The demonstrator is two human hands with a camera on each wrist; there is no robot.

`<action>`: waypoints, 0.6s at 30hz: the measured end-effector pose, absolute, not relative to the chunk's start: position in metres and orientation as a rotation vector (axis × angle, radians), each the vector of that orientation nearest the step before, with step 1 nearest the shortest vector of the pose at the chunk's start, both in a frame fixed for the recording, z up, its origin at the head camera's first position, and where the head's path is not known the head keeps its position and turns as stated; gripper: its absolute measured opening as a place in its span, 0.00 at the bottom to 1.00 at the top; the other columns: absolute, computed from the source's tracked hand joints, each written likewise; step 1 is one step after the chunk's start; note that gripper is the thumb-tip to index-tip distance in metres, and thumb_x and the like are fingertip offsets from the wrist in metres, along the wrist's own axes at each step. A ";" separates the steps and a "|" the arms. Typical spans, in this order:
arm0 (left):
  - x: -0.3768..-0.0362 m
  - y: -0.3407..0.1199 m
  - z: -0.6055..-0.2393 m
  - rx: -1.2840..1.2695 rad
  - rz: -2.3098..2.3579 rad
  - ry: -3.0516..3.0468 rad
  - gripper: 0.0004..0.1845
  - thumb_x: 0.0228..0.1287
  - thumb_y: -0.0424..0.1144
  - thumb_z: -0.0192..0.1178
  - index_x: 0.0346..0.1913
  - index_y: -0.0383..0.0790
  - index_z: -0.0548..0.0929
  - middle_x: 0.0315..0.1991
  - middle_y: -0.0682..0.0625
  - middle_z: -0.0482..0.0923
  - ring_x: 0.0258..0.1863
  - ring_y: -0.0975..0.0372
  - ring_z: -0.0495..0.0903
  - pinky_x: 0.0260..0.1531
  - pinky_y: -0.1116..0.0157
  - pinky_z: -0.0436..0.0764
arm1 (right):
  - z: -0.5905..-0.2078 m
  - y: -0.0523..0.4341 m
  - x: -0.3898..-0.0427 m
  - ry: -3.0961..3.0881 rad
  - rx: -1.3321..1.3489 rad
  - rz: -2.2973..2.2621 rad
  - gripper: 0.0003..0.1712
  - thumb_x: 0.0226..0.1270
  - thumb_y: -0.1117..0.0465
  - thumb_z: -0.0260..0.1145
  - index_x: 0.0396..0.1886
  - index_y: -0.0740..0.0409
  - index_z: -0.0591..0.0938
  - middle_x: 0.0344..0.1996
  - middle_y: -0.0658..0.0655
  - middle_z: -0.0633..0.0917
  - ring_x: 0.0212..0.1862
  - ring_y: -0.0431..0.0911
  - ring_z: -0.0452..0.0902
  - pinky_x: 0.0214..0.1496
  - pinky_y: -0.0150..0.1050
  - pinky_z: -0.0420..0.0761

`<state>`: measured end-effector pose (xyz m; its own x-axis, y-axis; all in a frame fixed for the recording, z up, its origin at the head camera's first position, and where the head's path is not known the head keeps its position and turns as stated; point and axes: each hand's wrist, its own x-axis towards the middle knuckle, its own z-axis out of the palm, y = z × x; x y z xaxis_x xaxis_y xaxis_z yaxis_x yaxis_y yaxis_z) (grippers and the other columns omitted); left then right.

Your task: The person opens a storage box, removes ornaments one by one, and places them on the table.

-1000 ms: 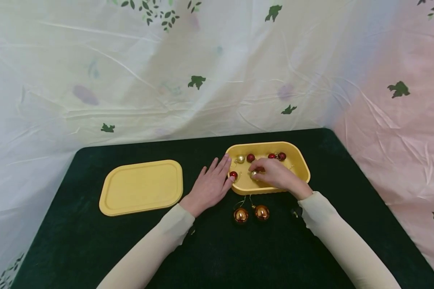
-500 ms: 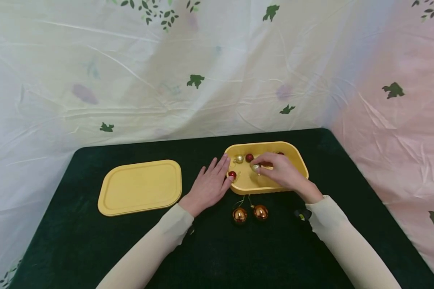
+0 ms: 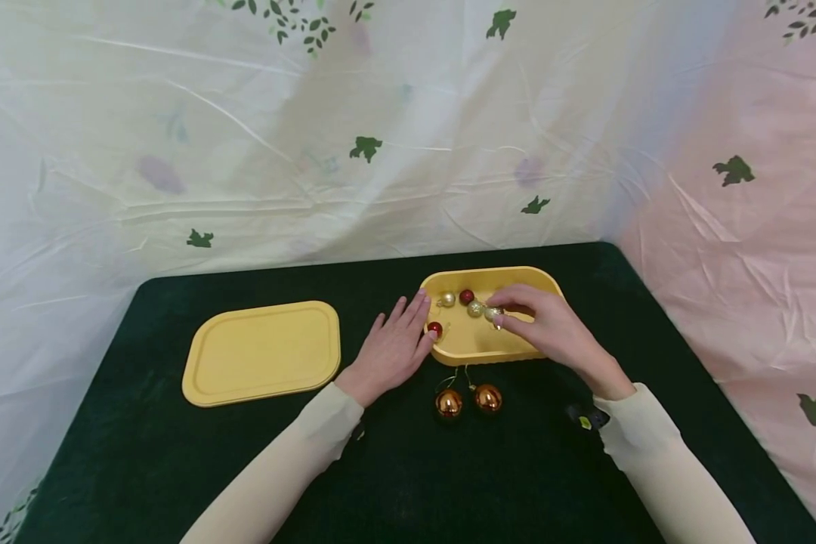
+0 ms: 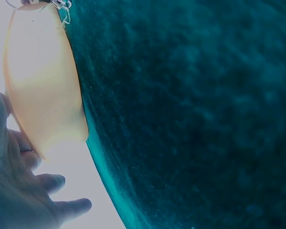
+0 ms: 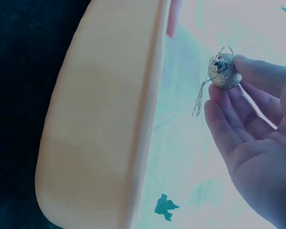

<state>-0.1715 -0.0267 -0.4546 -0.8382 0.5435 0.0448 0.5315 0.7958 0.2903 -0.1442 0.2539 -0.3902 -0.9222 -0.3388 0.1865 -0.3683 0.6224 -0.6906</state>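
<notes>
A yellow box (image 3: 479,352) stands open on the dark green table. Inside it lie a gold ball (image 3: 448,299), a red ball (image 3: 466,296), another red ball (image 3: 435,329) and a glittery gold ball (image 3: 474,308). My right hand (image 3: 499,317) hovers over the box and pinches a small glittery gold ball (image 5: 223,72) with a hanging thread between thumb and fingers (image 5: 229,109). My left hand (image 3: 394,347) lies flat on the table, its fingertips against the box's left wall (image 4: 43,86).
Two shiny copper balls (image 3: 449,403) (image 3: 487,397) lie on the table just in front of the box. The yellow lid (image 3: 261,351) lies flat to the left. A leaf-printed cloth backdrop (image 3: 381,151) closes off the back and right sides.
My right hand has lifted the small gold ball off the box floor and carried it up and to the right. The left hand has stayed put.
</notes>
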 end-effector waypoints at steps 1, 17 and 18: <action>-0.172 -0.027 -0.455 0.879 0.456 2.940 0.36 0.84 0.59 0.35 0.85 0.44 0.48 0.85 0.53 0.37 0.82 0.49 0.47 0.74 0.39 0.57 | -0.389 0.255 -0.142 -2.790 0.609 1.202 0.16 0.74 0.56 0.70 0.57 0.54 0.86 0.53 0.52 0.85 0.57 0.49 0.81 0.63 0.57 0.79; -0.172 -0.026 -0.453 0.870 0.442 2.935 0.37 0.84 0.59 0.34 0.85 0.45 0.46 0.85 0.53 0.37 0.82 0.49 0.46 0.74 0.39 0.57 | -0.365 0.268 -0.110 -2.741 0.602 1.160 0.15 0.75 0.58 0.69 0.58 0.44 0.86 0.57 0.48 0.84 0.57 0.41 0.78 0.59 0.24 0.74; -0.172 -0.026 -0.453 0.868 0.442 2.934 0.37 0.84 0.59 0.34 0.85 0.45 0.46 0.85 0.53 0.37 0.82 0.49 0.46 0.74 0.39 0.57 | -0.364 0.268 -0.108 -2.741 0.599 1.162 0.16 0.75 0.58 0.69 0.59 0.44 0.86 0.57 0.48 0.84 0.56 0.41 0.78 0.59 0.24 0.74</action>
<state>-0.1722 -0.0258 -0.4530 -0.8411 0.5399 0.0327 0.5256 0.8014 0.2854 -0.1084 0.2682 -0.3640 -0.9169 -0.3152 0.2450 -0.3952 0.6301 -0.6684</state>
